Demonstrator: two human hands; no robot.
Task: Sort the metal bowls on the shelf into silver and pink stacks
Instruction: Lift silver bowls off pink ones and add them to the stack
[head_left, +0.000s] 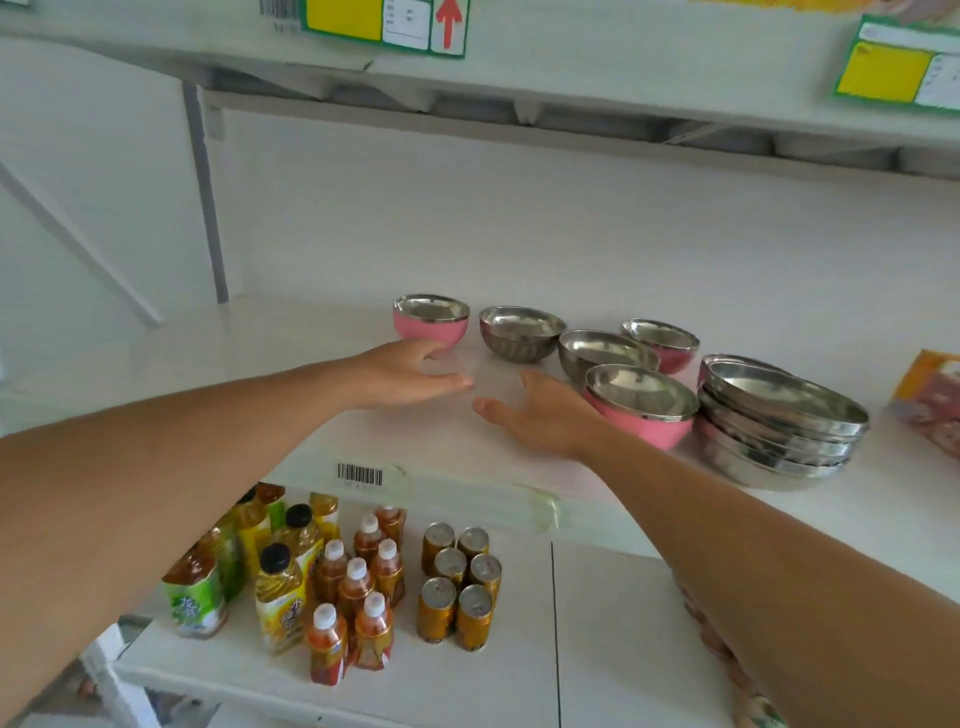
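2 hands, left hand (410, 371) & right hand (540, 415), relaxed, holding nothing, over shelf (311, 364) near 5 loose bowls (522, 332).

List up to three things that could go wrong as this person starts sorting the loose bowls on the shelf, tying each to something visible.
1. The stack of silver bowls sits tilted near the shelf edge; a nudge might topple it.
2. The right hand is close beside the near pink bowl, which could be pushed off onto the cans below.
3. The far pink bowl is half hidden, so it may be missorted.
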